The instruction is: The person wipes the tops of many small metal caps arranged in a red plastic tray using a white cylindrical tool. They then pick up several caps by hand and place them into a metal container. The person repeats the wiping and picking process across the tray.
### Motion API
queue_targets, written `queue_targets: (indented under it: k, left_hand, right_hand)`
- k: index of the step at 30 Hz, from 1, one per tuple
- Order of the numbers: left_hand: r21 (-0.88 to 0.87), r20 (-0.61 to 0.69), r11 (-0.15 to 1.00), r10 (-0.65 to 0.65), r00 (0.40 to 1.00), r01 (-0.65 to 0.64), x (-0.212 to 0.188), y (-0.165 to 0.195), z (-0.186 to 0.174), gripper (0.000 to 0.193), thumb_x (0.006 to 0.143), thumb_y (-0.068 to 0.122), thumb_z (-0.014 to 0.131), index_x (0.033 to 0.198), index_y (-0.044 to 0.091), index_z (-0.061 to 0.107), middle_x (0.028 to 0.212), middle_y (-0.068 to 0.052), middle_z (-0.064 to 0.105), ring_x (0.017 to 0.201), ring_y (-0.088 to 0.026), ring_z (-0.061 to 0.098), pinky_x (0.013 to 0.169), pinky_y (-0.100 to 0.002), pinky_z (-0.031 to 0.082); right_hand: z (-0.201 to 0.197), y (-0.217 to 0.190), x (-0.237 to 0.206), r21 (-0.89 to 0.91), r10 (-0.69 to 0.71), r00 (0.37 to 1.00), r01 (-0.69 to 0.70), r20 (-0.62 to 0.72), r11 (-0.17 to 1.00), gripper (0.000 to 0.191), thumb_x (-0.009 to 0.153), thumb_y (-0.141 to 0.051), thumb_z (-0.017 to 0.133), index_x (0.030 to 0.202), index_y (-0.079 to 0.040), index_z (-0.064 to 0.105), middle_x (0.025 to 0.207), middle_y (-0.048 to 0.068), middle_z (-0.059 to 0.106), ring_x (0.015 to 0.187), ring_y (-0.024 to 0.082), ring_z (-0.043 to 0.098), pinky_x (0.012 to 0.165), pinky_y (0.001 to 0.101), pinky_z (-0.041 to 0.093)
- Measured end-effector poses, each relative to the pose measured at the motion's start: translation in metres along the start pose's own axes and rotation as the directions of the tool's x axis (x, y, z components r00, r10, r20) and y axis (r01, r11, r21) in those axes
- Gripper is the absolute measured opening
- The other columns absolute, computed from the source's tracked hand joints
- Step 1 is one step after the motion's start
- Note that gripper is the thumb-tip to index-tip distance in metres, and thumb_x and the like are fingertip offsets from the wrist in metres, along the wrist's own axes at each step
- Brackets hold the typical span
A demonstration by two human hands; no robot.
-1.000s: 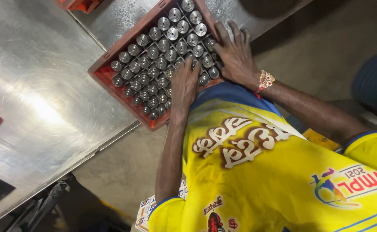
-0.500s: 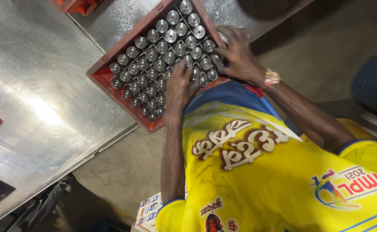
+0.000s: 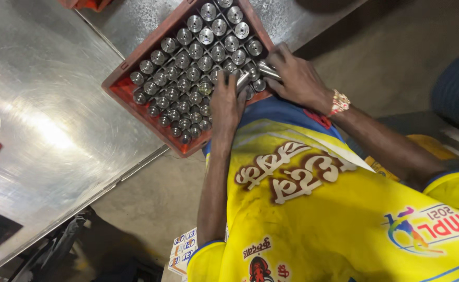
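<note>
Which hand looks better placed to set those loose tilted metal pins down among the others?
Probably the right hand: its fingers already grip the tilted pins at the red crate's near corner. The left hand only lies flat on the upright pins.

Crate [image 3: 135, 102]: red plastic, rectangular, set askew on a shiny metal table, gridded into small cells.
Steel cylinders [image 3: 187, 68]: polished, round-ended, standing upright in rows, one to a cell, filling nearly the whole crate.
Loose cylinder [image 3: 266, 69]: tilted on its side at the crate's near corner, under the fingers.
Second loose cylinder [image 3: 243, 80]: also tilted, just beside it.
</note>
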State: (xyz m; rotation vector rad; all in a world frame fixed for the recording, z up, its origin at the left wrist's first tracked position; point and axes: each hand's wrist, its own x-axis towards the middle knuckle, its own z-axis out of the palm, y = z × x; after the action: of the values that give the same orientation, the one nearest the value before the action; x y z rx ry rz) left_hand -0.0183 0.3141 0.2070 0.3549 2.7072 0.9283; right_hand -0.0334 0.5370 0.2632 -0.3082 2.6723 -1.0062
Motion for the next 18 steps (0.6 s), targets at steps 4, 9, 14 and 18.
queue_targets:
  k: [4,9,14,18]
  left_hand:
    - [-0.05,0.076,0.996,-0.071,0.995,0.075,-0.001,0.005,-0.012,0.057,0.081,0.01,0.081,0.131,0.002,0.055,0.139,-0.025,0.05,0.107,-0.044,0.067,0.087,-0.049,0.058]
    - [-0.054,0.006,0.998,-0.024,1.0,0.024,-0.01,0.002,-0.012,0.06,0.076,0.004,0.081,0.13,0.0,0.055,0.137,-0.029,0.048,0.108,-0.048,0.064,0.086,-0.05,0.057]
    - [-0.07,0.01,0.998,-0.003,1.0,0.004,-0.015,-0.009,-0.014,0.051,0.079,0.0,0.077,0.125,-0.001,0.053,0.141,-0.027,0.05,0.108,-0.044,0.065,0.089,-0.05,0.056]
    - [-0.257,-0.064,0.961,0.085,0.994,-0.098,-0.003,-0.009,-0.028,0.044,0.079,0.0,0.075,0.119,-0.002,0.058,0.123,-0.025,0.055,0.104,-0.043,0.064,0.085,-0.048,0.055]
  right_hand:
    - [0.007,0.004,0.012,-0.202,-0.198,0.98,0.188,-0.033,0.961,0.041,0.08,-0.007,0.077,0.118,-0.007,0.063,0.122,0.016,0.054,0.104,0.037,0.066,0.078,0.0442,0.058]
    - [0.027,0.009,0.012,-0.197,-0.184,0.978,0.162,-0.099,0.967,0.042,0.083,-0.005,0.078,0.124,-0.006,0.068,0.121,0.014,0.059,0.104,0.034,0.066,0.082,0.0438,0.057]
    - [0.034,0.001,0.006,-0.229,-0.201,0.957,0.152,-0.209,0.961,0.032,0.087,-0.005,0.08,0.117,-0.006,0.07,0.117,0.012,0.063,0.105,0.032,0.067,0.085,0.0427,0.057]
    - [0.035,-0.017,0.007,0.016,-0.043,0.983,0.047,-0.178,0.999,0.023,0.094,-0.006,0.079,0.115,-0.004,0.07,0.115,0.012,0.063,0.105,0.032,0.068,0.09,0.0426,0.057]
